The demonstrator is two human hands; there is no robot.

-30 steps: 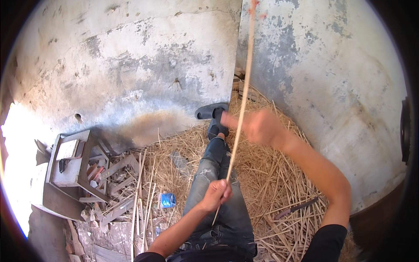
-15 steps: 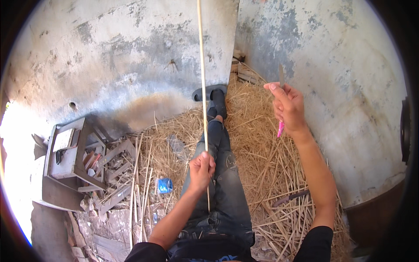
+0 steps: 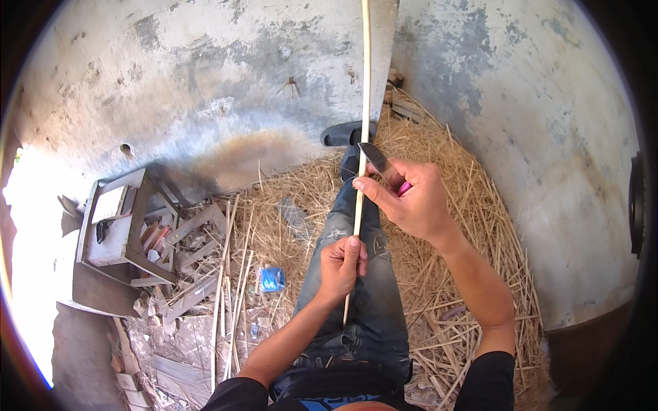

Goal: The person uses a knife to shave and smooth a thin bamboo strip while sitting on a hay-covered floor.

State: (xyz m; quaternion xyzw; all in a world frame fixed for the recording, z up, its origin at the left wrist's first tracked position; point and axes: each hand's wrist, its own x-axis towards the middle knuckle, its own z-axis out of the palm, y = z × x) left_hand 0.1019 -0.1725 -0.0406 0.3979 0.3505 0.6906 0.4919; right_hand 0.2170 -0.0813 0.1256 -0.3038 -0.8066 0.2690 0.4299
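Note:
A long, thin, pale strip of bamboo or wood (image 3: 365,82) stretches from my lap up past the top of the view. My left hand (image 3: 342,267) is closed around its lower part, above my thighs. In my right hand (image 3: 411,198) is a knife (image 3: 378,159) with a pink handle mostly hidden by the fingers. Its dark blade lies against the strip, just beyond my left hand. The right thumb touches the strip beside the blade.
Straw-like shavings and thin strips (image 3: 480,322) cover the floor around my stretched-out legs (image 3: 373,288). A blue packet (image 3: 272,279) lies left of them. Farther left, a battered wooden cabinet (image 3: 116,226) leans among broken boards (image 3: 195,301). Stained walls (image 3: 226,89) rise ahead and at right.
My right hand has come left and slightly down, bringing the knife from open air onto the strip. My left hand and the strip appear shifted right, as does the whole scene slightly.

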